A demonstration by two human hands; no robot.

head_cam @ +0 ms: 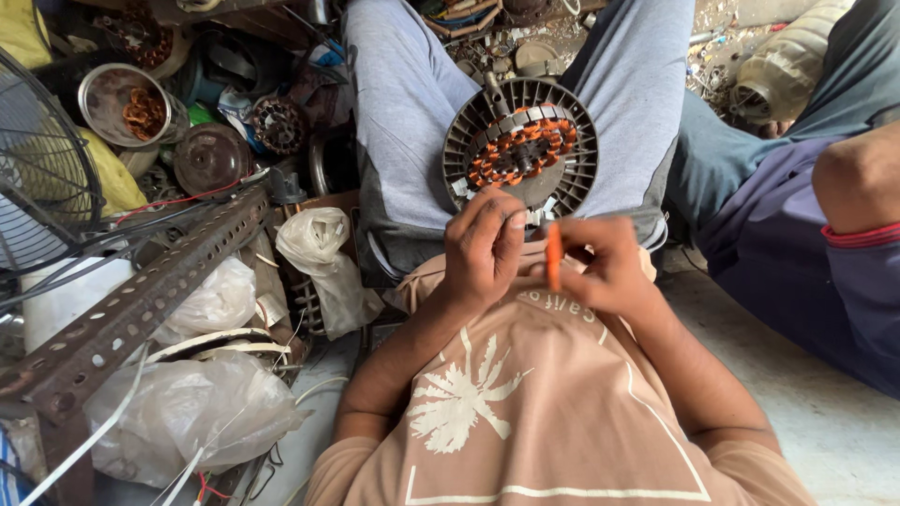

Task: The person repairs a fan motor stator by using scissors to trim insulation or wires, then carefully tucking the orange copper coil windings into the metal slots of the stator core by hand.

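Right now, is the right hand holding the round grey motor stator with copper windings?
No. The right hand pinches a thin orange tool, while the round grey motor stator with copper windings rests on the person's lap by the left hand.

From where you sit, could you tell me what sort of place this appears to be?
Probably a small repair workshop for electric fans or motors. A fan stator with copper windings lies on the person's lap, a wire fan guard stands at left, and loose motor parts are piled around.
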